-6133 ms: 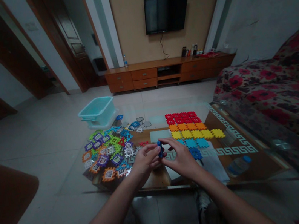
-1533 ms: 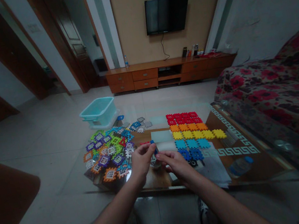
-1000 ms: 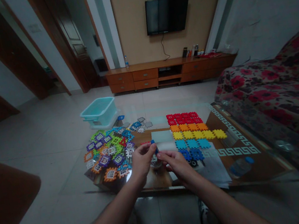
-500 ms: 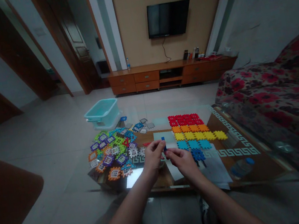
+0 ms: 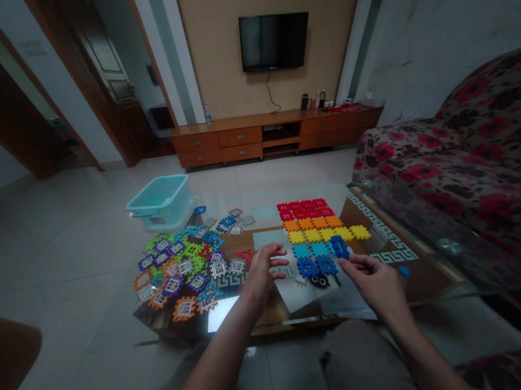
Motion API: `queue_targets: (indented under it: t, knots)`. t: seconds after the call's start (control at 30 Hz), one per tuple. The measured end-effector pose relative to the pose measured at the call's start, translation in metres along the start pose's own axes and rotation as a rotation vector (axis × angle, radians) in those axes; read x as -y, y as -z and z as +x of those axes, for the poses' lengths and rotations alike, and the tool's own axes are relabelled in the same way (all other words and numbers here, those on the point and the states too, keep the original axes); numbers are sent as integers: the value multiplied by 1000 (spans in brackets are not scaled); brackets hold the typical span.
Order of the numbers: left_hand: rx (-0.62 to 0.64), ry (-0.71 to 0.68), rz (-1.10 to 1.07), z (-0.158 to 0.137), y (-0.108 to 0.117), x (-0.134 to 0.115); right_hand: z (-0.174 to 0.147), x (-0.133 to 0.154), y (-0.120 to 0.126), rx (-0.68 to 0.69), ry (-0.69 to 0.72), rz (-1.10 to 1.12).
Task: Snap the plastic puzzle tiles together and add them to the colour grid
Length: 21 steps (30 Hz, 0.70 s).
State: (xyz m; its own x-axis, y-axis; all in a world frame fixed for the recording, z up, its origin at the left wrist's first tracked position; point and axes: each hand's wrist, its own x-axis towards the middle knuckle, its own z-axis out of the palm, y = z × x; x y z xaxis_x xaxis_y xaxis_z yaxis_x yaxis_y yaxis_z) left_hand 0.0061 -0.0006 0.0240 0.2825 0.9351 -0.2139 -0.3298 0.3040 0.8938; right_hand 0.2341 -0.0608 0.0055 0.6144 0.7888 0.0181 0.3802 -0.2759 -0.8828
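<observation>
Between the thumb and fingers of my right hand is a blue building tile, tilted over the end of the light-blue row. My left hand hovers over the table with its fingers apart and nothing in it. Two dark-blue tiles lie side by side below the light-blue row. Farther back lie yellow tiles, orange tiles and red tiles in rows. A mixed heap of tiles, many with white window inserts, spreads left of my left hand.
A teal plastic bin stands behind the heap. The glass table has a patterned border. A bottle's blue cap shows beside my right wrist. A flowered sofa is at the right, a TV cabinet at the back.
My hands have parted. The right one has carried the blue tile rightward to the rows, while the left has opened and let go. The view has turned slightly right.
</observation>
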Motion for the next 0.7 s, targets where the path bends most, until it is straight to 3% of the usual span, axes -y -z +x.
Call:
queue_targets:
  t: [0.13, 0.3, 0.7]
  knots:
    - [-3, 41, -25, -1, 1, -4, 12, -41, 6, -112, 63, -359]
    - [25, 57, -44, -1, 3, -4, 15, -68, -8, -135, 140, -590]
    - [78, 102, -17, -2, -5, -6, 16, -72, -20, -133, 99, -741]
